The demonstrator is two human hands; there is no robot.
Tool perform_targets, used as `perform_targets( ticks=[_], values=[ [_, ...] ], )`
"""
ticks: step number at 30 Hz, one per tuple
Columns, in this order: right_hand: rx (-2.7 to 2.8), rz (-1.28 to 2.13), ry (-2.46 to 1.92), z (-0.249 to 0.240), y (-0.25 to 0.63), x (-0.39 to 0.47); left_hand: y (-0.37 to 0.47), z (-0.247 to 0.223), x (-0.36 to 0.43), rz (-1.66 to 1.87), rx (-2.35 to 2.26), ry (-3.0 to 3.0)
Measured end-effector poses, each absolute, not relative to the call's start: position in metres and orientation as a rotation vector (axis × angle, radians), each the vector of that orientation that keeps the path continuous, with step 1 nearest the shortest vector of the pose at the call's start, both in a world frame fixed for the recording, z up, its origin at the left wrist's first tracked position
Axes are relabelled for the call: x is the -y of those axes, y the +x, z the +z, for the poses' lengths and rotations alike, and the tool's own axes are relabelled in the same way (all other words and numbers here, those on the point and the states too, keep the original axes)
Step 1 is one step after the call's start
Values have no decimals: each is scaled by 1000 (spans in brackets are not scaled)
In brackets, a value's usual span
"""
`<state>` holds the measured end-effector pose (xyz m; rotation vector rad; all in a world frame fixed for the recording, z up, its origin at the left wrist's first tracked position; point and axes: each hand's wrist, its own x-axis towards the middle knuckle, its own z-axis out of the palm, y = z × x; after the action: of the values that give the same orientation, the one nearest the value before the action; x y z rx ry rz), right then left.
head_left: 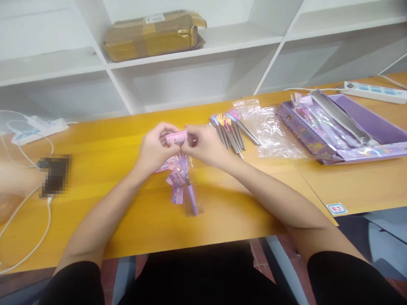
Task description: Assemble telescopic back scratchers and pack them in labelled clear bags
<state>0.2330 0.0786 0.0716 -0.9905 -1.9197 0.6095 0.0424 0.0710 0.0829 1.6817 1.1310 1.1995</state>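
Note:
Close together above the table, my left hand (159, 144) and my right hand (203, 145) pinch a small pink printed card (177, 137) by its two ends. Just below them lies a purple pen (191, 199) in a clear plastic sleeve (197, 188); the sleeve's upper end runs up under my fingers. Left of the pen, several small pink and purple printed cards (176, 177) are scattered, partly overlapping. Beyond my right hand rests a bunch of metallic sticks with colourful hand-shaped tops (227, 122). My fingertips hide part of the card.
Clear plastic bags (274, 132) lie beside an open purple box (327, 152) holding wrapped items. Power strips (377, 92) sit at the back right and back left. At left are white cables (49, 222) and another person's arm (15, 178). A cardboard box (150, 37) rests on the white shelf.

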Motion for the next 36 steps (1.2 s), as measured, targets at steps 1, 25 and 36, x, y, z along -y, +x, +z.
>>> perform_targets(
  ticks=[1,25,36],
  values=[
    [1922,598,-991,72,233,-78,43,83,-71,1206,-1133,1686],
    [1957,540,-994,67,233,-82,44,80,-75,1242,-1227,1747],
    [2162,1002,-894,82,241,-73,31,84,-81,1434,-1192,1774]
  ],
)
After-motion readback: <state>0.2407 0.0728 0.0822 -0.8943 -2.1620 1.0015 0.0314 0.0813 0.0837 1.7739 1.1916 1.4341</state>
